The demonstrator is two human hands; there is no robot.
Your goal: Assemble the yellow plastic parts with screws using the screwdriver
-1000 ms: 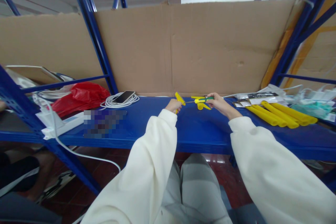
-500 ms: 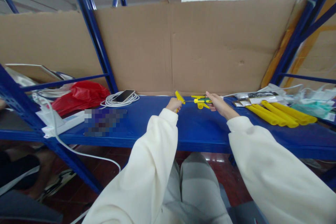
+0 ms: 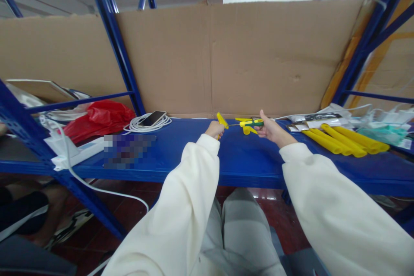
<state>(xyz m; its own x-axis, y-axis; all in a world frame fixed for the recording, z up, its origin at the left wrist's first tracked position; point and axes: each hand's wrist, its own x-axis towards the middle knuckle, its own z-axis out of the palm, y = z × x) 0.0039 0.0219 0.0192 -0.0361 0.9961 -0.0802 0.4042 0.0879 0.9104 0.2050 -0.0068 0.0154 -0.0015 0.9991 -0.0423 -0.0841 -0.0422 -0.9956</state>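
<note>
My left hand (image 3: 214,129) is closed around a small yellow plastic part (image 3: 221,120), whose flared end sticks up above the fingers. A green-and-yellow screwdriver (image 3: 254,123) lies level in my right hand (image 3: 270,129), the fingers under its handle and the thumb raised off it. Its thin shaft points left and its tip meets the yellow part at my left hand. Just behind and below the screwdriver, more yellow plastic (image 3: 249,130) rests on the blue shelf (image 3: 194,151); its full shape is partly covered.
Several yellow tubes (image 3: 343,140) lie at the right beside plastic packets (image 3: 318,120). On the left are a coiled white cable (image 3: 136,126) with a phone (image 3: 154,118) on it, a red bag (image 3: 100,120) and a white power strip (image 3: 84,151). Cardboard (image 3: 252,56) stands behind; blue posts (image 3: 124,51) flank it.
My right thumb has lifted off the screwdriver handle, and the hand has shifted slightly right, showing more of the handle. My left hand and its yellow part stay almost still.
</note>
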